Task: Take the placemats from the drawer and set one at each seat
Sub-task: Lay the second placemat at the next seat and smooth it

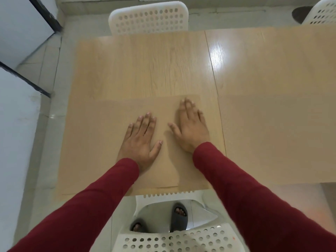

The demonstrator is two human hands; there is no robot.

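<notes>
A tan placemat (pixel 101 146) lies flat on the light wooden table (pixel 145 70) at the near seat, in front of a white perforated chair (pixel 174 240). My left hand (pixel 140 140) rests palm down on the mat with straight fingers. To its right, my right hand (pixel 190 128) also lies flat on the mat, fingers spread toward its far right corner. A second tan placemat (pixel 276 139) lies on the table's right section at the near edge. Both arms wear dark red sleeves.
A white perforated chair (pixel 149 19) stands at the table's far side, another (pixel 321 13) at the far right. A white wall with dark framing (pixel 21 51) runs along the left, with a strip of tiled floor beside the table. My sandalled feet (pixel 179 215) show beneath the near chair.
</notes>
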